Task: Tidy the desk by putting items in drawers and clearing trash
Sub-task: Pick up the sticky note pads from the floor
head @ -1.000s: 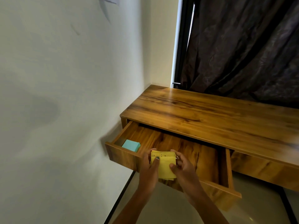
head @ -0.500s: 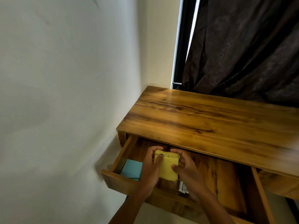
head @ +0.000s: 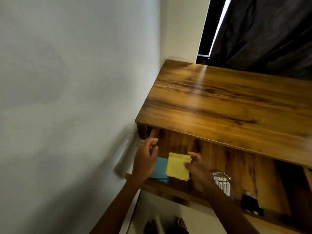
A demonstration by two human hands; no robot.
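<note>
Head view: the yellow sticky notes sit inside the open drawer at its left end, partly overlapping the blue sticky notes that lie flat on the drawer floor beside them. My right hand has its grip on the yellow pad's right edge, thumb and fingertips pinching it (the pad looks slightly tilted, though motion blur makes that hard to judge). My left hand hovers just left of the pad, above the blue notes, fingers loosely spread and holding nothing; a ring shows on one finger. Further right in the drawer lie a clear pack of batteries and a small dark object I cannot identify. The wooden surface overhangs the drawer's back. A pale wall stands on the left, a dark curtain behind.
</note>
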